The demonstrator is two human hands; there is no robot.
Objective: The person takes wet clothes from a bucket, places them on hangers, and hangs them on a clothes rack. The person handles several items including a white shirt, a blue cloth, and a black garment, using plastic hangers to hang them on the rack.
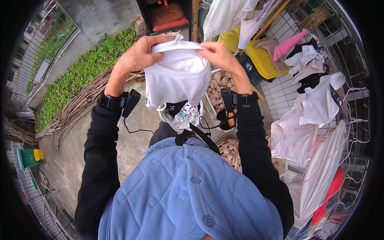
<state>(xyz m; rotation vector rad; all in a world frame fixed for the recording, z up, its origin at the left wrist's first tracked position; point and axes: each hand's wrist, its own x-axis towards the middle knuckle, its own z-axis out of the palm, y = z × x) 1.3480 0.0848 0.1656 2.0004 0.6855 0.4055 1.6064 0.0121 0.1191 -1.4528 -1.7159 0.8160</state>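
A white cloth garment hangs between my two hands, its opening spread towards me. My left hand pinches the left side of that opening between thumb and fingers. On the other side, my right hand grips the edge near its right corner. Which garment it is I cannot tell for sure. Beneath it on the ground stands a white bucket, partly hidden by the garment. Inside lie a white printed cloth and a black cloth.
Laundry such as a pink-patterned cloth and a white garment hangs on my right. Crates of root vegetables and a yellow-lidded bin stand ahead right. Bundled sticks border green plants on the left.
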